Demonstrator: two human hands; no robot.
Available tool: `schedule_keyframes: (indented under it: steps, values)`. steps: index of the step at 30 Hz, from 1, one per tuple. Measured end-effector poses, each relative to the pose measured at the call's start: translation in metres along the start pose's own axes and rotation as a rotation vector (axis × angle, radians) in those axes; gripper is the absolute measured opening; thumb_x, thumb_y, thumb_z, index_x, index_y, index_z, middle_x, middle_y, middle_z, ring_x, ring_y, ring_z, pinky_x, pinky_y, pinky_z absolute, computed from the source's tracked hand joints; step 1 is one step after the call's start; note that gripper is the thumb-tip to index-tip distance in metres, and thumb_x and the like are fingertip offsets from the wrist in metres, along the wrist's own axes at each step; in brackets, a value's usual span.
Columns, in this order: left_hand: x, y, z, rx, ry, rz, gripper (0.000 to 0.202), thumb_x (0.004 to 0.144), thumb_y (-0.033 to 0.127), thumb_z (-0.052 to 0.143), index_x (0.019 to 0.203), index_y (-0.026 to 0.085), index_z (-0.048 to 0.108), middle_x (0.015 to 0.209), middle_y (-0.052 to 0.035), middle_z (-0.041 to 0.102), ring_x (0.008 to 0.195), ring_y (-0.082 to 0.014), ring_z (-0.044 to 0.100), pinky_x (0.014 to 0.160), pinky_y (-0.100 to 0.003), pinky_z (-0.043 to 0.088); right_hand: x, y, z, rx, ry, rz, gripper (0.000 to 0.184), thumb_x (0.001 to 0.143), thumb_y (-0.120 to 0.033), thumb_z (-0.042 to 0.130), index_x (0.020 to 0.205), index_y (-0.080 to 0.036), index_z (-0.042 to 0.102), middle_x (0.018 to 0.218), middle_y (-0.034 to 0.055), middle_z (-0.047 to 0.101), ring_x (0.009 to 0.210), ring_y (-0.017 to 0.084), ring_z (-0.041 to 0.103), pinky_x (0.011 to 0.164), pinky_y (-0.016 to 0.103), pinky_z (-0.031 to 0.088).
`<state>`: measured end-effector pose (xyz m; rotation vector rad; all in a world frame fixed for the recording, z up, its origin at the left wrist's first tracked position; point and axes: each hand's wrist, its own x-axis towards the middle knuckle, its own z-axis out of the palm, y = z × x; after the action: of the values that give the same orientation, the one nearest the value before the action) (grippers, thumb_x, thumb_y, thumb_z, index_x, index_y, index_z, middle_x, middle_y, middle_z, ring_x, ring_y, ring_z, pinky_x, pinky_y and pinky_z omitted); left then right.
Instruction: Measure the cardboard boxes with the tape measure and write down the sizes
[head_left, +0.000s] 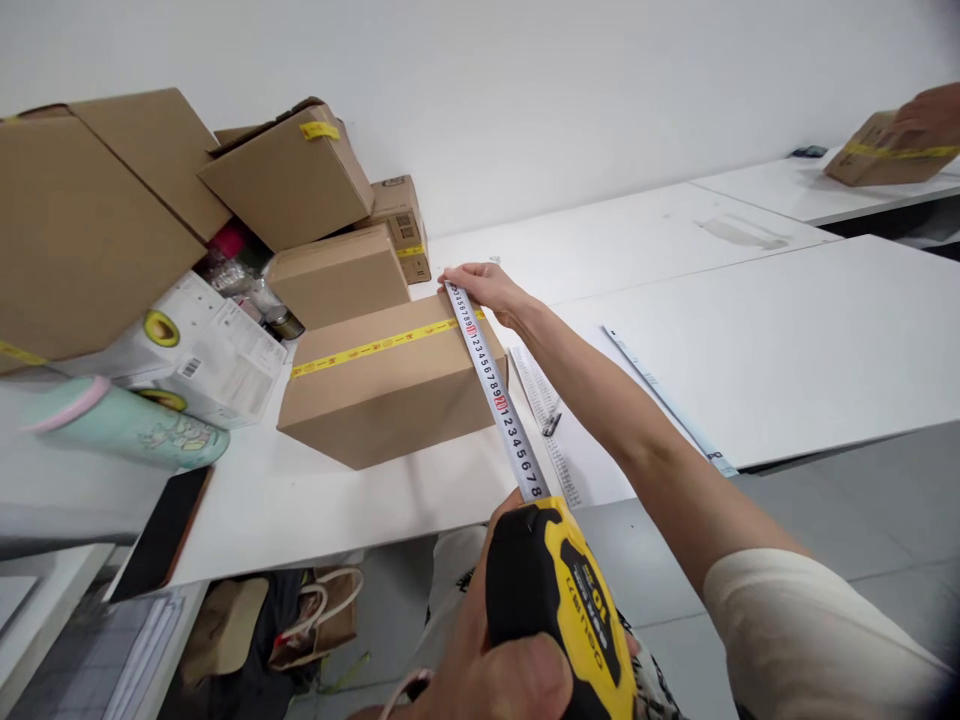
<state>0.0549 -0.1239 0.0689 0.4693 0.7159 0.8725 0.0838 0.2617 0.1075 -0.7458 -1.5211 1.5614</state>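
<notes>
A brown cardboard box point(375, 390) sealed with yellow tape sits on the white table point(787, 340). A tape measure blade point(491, 385) is stretched along the box's right edge. My right hand point(487, 285) reaches out and pinches the blade's end at the box's far corner. Close to the camera, my left hand point(480, 670) grips the yellow and black tape measure case point(577, 600) just off the table's near edge.
More cardboard boxes point(97, 210) are piled at the left, with a white printed carton point(217, 350), a teal bottle point(127, 425) and a dark phone point(161, 530). A long ruler point(660, 400) lies to the right. Another person's hand rests on a box point(885, 150) far right.
</notes>
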Motion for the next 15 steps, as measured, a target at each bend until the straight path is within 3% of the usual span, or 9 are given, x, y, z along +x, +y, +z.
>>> schedule_keyframes:
  steps: [4,7,10,12,15]
  values:
    - [0.005,0.01,0.007,0.152,0.165,0.021,0.139,0.061,0.047,0.093,0.167,0.037,0.004,0.139,-0.0116,0.062,0.127,-0.0377,0.059,0.111,-0.057,0.042,-0.035,-0.032,-0.023,0.057,-0.03,-0.153,0.046,0.09,-0.065,0.065,0.102,-0.021,0.072,0.108,0.0075,0.079,0.104,0.021,0.071,0.097,0.038,0.056]
    - [0.014,0.015,0.011,0.365,0.142,0.043,0.132,0.06,0.036,0.094,0.166,0.032,0.016,0.15,-0.013,0.052,0.134,-0.0381,0.05,0.113,-0.053,0.04,-0.07,-0.051,-0.049,0.06,0.038,-0.219,0.051,0.097,-0.068,0.053,0.11,-0.021,0.069,0.113,0.0073,0.077,0.11,0.022,0.07,0.101,0.041,0.055]
    - [0.021,0.023,0.013,0.542,0.139,0.021,0.139,0.058,0.034,0.094,0.167,0.031,0.008,0.145,-0.0157,0.053,0.128,-0.0394,0.055,0.106,-0.054,0.045,-0.101,-0.056,-0.073,0.039,0.156,-0.298,0.051,0.099,-0.066,0.048,0.11,-0.021,0.069,0.113,0.0058,0.076,0.111,0.021,0.069,0.101,0.041,0.054]
    - [0.021,0.03,0.013,0.67,0.192,0.035,0.142,0.057,0.037,0.095,0.167,0.032,0.005,0.142,-0.0158,0.055,0.12,-0.0379,0.06,0.103,-0.054,0.047,-0.118,-0.055,-0.078,0.012,0.219,-0.346,0.05,0.097,-0.067,0.052,0.108,-0.022,0.07,0.113,0.0055,0.075,0.111,0.021,0.069,0.101,0.041,0.054]
    - [0.017,0.043,0.013,0.821,0.229,0.158,0.135,0.06,0.043,0.092,0.167,0.03,0.01,0.139,-0.0154,0.059,0.113,-0.0342,0.064,0.099,-0.051,0.051,-0.146,-0.051,-0.065,-0.049,0.255,-0.371,0.048,0.094,-0.067,0.057,0.107,-0.024,0.073,0.113,0.0059,0.074,0.112,0.025,0.068,0.098,0.044,0.055]
